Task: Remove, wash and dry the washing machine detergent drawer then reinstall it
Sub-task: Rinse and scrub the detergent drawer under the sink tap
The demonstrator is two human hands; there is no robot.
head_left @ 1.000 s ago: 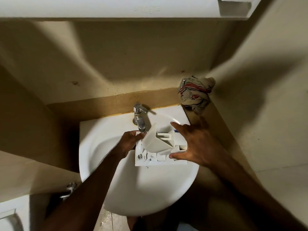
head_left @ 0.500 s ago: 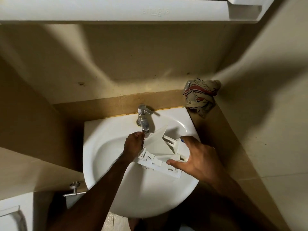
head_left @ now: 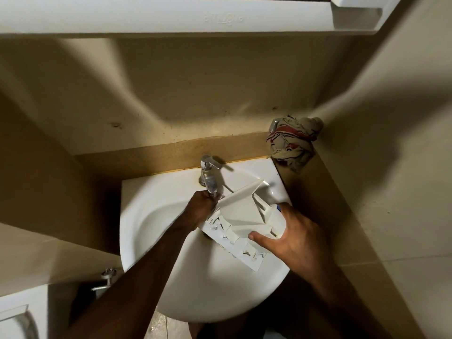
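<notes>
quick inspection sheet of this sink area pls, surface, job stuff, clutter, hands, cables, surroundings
surface: white sink, bowl mostly bare
job's things: white drawer held tilted over the bowl, just below the tap; running water cannot be made out
clutter: crumpled rag in the corner behind the sink
grippers: left hand at the drawer's left end under the spout, grip hidden; right hand grips the right end
cables: nothing seen
surroundings: beige walls, white cabinet overhead, wall valve lower left

Beige walls (head_left: 171, 94); white cabinet (head_left: 146, 15) overhead
</notes>
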